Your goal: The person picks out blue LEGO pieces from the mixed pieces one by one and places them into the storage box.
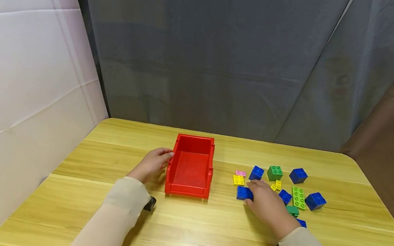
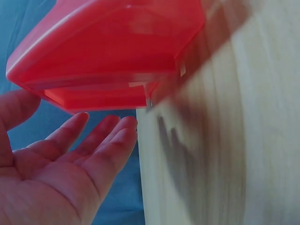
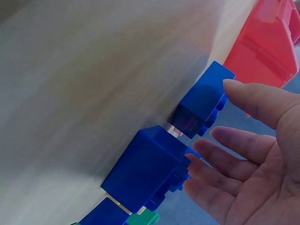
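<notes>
A red plastic bin stands on the wooden table, left of the toy bricks. My left hand is at its left side, thumb by the upper edge in the left wrist view and fingers loosely extended. My right hand reaches over the bricks, its palm facing a blue brick. In the right wrist view, the thumb tip meets the end of that blue brick, while the other fingers spread beside its studs. Part of the brick is hidden under the hand in the head view.
Around my right hand lie a yellow brick, a pink brick, a green brick, a long lime brick and several blue bricks. A grey curtain hangs behind the table.
</notes>
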Action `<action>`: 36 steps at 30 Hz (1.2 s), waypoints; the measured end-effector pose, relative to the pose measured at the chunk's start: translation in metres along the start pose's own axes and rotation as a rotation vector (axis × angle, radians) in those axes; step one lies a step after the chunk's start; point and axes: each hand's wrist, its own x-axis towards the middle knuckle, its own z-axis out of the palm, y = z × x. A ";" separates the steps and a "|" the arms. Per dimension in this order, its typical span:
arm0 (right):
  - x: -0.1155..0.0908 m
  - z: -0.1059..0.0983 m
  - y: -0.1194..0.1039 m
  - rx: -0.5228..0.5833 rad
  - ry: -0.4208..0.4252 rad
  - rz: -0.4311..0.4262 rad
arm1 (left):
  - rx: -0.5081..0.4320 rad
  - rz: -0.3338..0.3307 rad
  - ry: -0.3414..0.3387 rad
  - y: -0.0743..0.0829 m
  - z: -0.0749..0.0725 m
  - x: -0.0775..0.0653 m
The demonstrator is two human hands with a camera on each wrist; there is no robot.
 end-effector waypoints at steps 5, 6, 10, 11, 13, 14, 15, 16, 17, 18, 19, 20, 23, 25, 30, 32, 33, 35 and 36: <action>0.002 0.000 -0.001 -0.009 -0.014 -0.004 | 0.015 0.010 -0.012 -0.001 -0.002 0.002; 0.002 0.000 -0.001 -0.012 -0.017 -0.006 | 0.015 0.010 -0.016 -0.001 -0.002 0.004; 0.004 0.000 -0.001 -0.021 -0.017 -0.019 | -0.010 0.016 -0.032 0.001 -0.004 0.005; 0.004 0.000 -0.001 -0.024 -0.017 -0.019 | -0.016 0.018 -0.036 0.001 -0.005 0.005; 0.005 -0.001 -0.001 -0.028 -0.019 -0.020 | -0.020 0.031 -0.040 0.003 -0.005 0.004; 0.005 0.000 -0.001 -0.028 -0.021 -0.020 | -0.021 0.035 -0.045 0.003 -0.005 0.004; 0.005 -0.001 -0.001 -0.029 -0.022 -0.020 | -0.020 0.032 -0.043 0.004 -0.005 0.004; 0.006 -0.001 -0.001 -0.032 -0.023 -0.023 | -0.018 0.030 -0.044 0.004 -0.005 0.004; 0.006 0.000 -0.001 -0.034 -0.024 -0.025 | -0.020 0.021 -0.041 0.005 -0.006 0.004; 0.007 0.000 -0.001 -0.036 -0.026 -0.026 | -0.023 0.013 -0.041 0.005 -0.006 0.005; 0.007 0.000 -0.002 -0.038 -0.027 -0.026 | -0.024 0.003 -0.038 0.005 -0.006 0.006; 0.007 0.000 -0.002 -0.039 -0.026 -0.025 | -0.032 -0.009 -0.040 0.005 -0.007 0.007; 0.007 0.000 -0.002 -0.043 -0.026 -0.021 | -0.035 -0.035 -0.037 0.006 -0.007 0.009; 0.007 0.000 -0.002 -0.045 -0.027 -0.016 | -0.031 -0.042 -0.039 0.006 -0.007 0.009; 0.007 0.000 -0.002 -0.045 -0.035 -0.008 | -0.024 -0.040 -0.041 0.007 -0.007 0.009; 0.007 0.001 -0.001 -0.045 -0.037 -0.006 | -0.027 -0.037 -0.040 0.007 -0.006 0.009; 0.007 0.001 -0.001 -0.044 -0.037 -0.006 | -0.032 -0.037 -0.038 0.007 -0.006 0.009; 0.008 0.001 -0.001 -0.040 -0.039 -0.005 | -0.043 -0.039 -0.034 0.007 -0.006 0.010; 0.008 0.001 -0.001 -0.038 -0.041 -0.004 | -0.042 -0.038 -0.033 0.007 -0.006 0.010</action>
